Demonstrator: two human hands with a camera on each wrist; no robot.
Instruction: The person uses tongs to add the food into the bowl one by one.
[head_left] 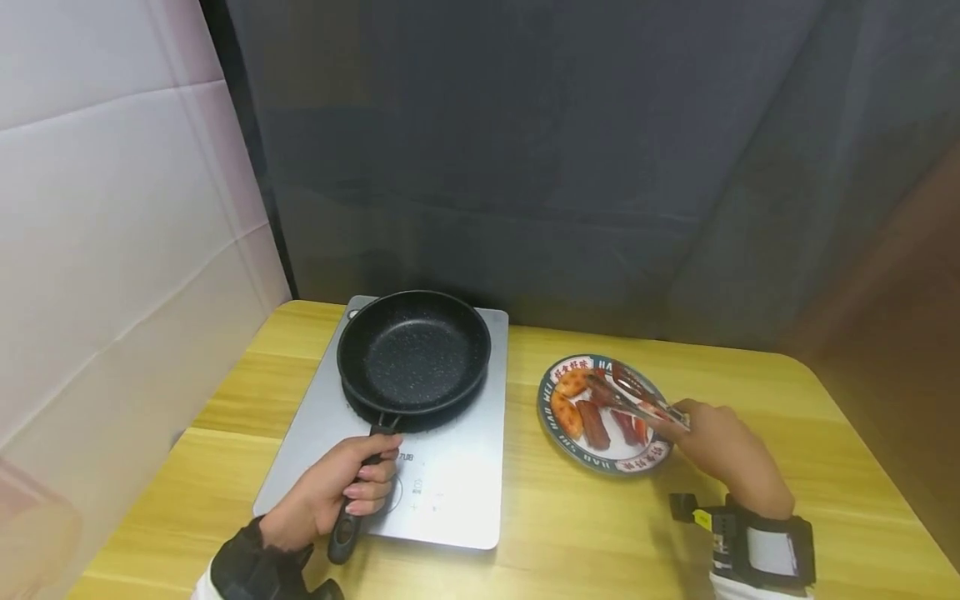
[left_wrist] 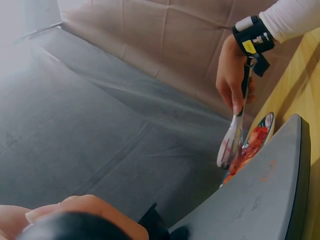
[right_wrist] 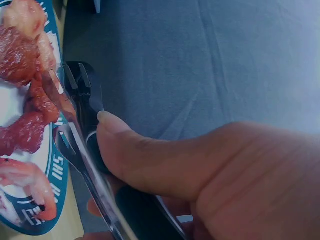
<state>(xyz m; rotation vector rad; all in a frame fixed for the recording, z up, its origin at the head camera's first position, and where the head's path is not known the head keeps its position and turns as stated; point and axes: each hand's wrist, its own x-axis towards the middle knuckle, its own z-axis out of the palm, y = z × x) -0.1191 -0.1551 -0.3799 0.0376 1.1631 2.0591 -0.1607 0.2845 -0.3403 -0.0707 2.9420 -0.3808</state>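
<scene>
My left hand [head_left: 341, 483] grips the handle of a black frying pan [head_left: 423, 354]. The pan has a speckled inner surface and sits on a flat silver cooktop, with no food in it. Off to the right, my right hand [head_left: 723, 450] holds metal tongs [right_wrist: 82, 135] with slotted ends and dark grips. Their tips reach over a round plate [head_left: 551, 421] with a green patterned rim. On that plate lie dark red meat strips [head_left: 594, 427] and curved orange pieces [head_left: 566, 415]. In the head view the tongs overlap some of the food.
The silver cooktop [head_left: 465, 492] stands on the left part of a yellow wooden table [head_left: 570, 542]. A dark cloth [head_left: 487, 167] hangs behind the table, a white one [head_left: 112, 208] at the left, and a brown panel [head_left: 900, 333] borders the right side.
</scene>
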